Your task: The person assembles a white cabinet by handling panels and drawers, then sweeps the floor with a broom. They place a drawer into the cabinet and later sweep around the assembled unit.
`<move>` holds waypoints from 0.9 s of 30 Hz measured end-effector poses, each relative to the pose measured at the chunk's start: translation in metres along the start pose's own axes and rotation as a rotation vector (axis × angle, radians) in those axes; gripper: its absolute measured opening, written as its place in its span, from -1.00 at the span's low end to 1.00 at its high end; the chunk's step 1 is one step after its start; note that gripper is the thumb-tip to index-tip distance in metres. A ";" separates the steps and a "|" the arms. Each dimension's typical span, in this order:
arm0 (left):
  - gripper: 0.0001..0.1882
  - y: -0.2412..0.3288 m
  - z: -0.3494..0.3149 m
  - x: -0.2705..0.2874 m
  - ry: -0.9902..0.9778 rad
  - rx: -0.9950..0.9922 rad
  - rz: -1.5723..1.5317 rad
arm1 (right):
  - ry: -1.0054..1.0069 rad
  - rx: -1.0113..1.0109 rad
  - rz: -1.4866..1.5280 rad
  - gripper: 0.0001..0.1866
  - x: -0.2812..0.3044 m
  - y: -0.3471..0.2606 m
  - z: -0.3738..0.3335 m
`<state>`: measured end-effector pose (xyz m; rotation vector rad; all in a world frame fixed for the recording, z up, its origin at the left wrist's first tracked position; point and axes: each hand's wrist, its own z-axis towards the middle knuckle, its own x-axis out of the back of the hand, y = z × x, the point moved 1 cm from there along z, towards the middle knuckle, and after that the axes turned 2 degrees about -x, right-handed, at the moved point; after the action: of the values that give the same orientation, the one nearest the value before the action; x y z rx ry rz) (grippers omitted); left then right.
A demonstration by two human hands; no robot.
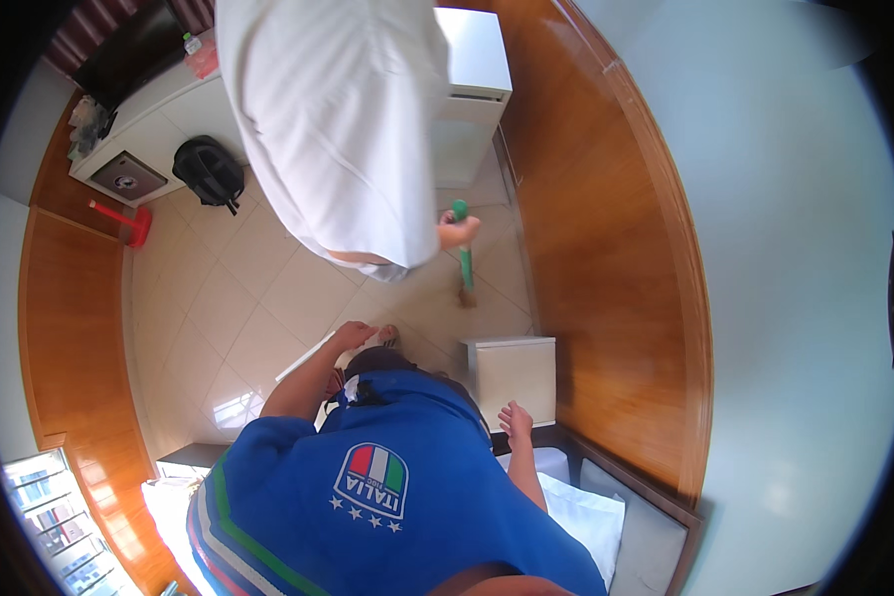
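Observation:
My left hand (354, 336) hangs in front of my body above the floor. Its fingers look loosely bent, and no object shows in it. A narrow white edge (305, 359) runs beside my left forearm; what it belongs to is hidden. On the other side, my right hand (516, 420) is open and holds nothing, close to a small white bedside cabinet (515, 372). Ahead, another person in a white top (338, 129) bends forward. That person's hand (457, 233) grips a green handle (465, 263) with a brownish end low over the floor.
A tall white cabinet (472, 60) stands at a wood-panelled wall (606, 199). A black backpack (209, 171) leans on a long white unit (194, 109) at far left. Near the left wall is a red stand (139, 226). Behind my right arm lie a white pillow (591, 517) and bed frame (680, 541).

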<state>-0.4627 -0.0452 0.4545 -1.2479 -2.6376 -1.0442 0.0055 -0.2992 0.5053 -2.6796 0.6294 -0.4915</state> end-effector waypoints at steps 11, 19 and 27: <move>-0.34 -0.062 -0.012 0.008 0.181 0.008 -0.191 | 0.004 0.119 -0.287 -0.56 -0.064 -0.010 0.020; -0.34 -0.125 -0.064 -0.043 0.420 0.090 -0.196 | -0.176 0.143 -0.415 -0.51 -0.078 -0.057 0.017; -0.65 -0.160 -0.126 -0.071 0.202 0.232 0.002 | -0.190 0.124 -0.439 -0.49 -0.078 -0.071 0.019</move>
<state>-0.5558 -0.2393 0.4410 -1.0388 -2.5161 -0.7892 -0.0267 -0.1975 0.4972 -2.6985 -0.0468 -0.3613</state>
